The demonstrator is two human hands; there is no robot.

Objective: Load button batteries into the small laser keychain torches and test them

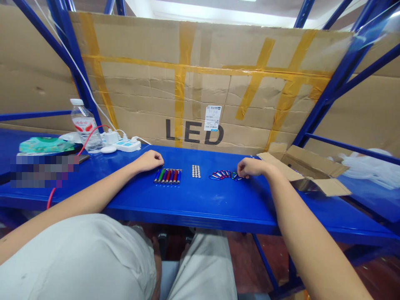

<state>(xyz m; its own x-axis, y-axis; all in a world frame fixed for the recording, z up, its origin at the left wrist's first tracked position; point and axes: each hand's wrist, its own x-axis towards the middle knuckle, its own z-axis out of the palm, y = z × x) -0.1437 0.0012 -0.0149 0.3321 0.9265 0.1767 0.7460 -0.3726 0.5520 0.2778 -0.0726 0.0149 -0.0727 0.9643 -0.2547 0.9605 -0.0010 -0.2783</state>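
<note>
Small metal tubes like mini flashlights [167, 176], in blue, green and red, lie side by side in a row on the blue table [187, 204]. My left hand [152, 160] rests at the row's far left end, its fingers curled; whatever may be inside them is hidden. To the right of the tubes, small silver button cells [196, 171] form a tight block. Farther right, several coloured carabiners [222, 175] lie overlapping in a line. My right hand [248, 167] is at the line's right end, its fingers pinched down on the last carabiner, which it partly covers.
An open cardboard box [308, 166] stands at the right. At the left are a water bottle [86, 127], a white power strip [128, 144], a red cable and a green pack [46, 144]. A large cardboard panel [140, 91] marked LED closes off the back.
</note>
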